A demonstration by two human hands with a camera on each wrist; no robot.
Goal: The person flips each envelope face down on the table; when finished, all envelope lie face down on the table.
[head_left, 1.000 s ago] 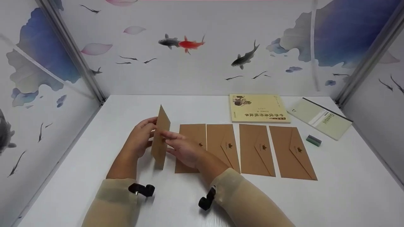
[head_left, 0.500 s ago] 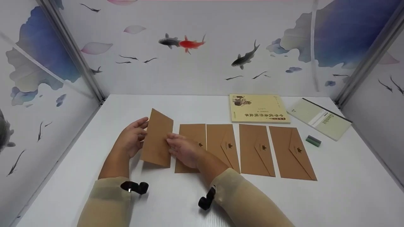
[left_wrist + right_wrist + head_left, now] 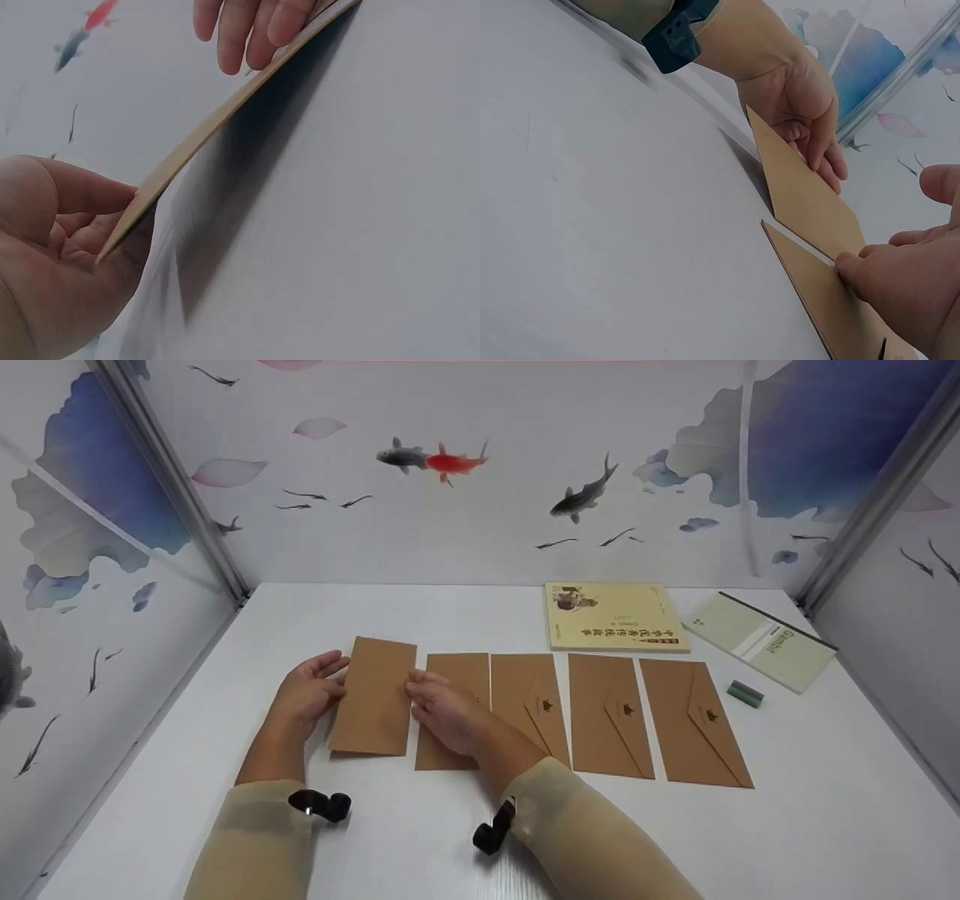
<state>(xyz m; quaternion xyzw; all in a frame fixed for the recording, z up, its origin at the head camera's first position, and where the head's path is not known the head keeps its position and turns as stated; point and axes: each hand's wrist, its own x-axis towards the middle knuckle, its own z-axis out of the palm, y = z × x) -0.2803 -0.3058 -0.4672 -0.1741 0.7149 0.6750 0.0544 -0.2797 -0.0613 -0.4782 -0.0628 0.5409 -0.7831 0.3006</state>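
Note:
A brown kraft paper envelope [image 3: 375, 697], its plain face up, is held slightly tilted just off the table, left of the row. My left hand [image 3: 307, 690] pinches its left edge; in the left wrist view the thumb [image 3: 97, 193] lies on top, with fingers partly hidden underneath. At the opposite edge, my right hand [image 3: 450, 712] grips with its fingertips, its palm above the leftmost envelope of the row [image 3: 459, 667]. From the right wrist view, the held envelope [image 3: 802, 187] lies beside that one, a narrow gap between them.
More envelopes with crown marks lie in a row to the right, including a middle one [image 3: 600, 705] and the rightmost one [image 3: 682, 720]. Behind them lie a yellow book [image 3: 615, 619] and a pale green notebook [image 3: 765, 641]. A small green block [image 3: 745, 694] is at the right.
The held envelope has gone from nearly upright to almost flat, its plain face turning upward. My left hand has shifted left and opened out a little; the right has barely moved.

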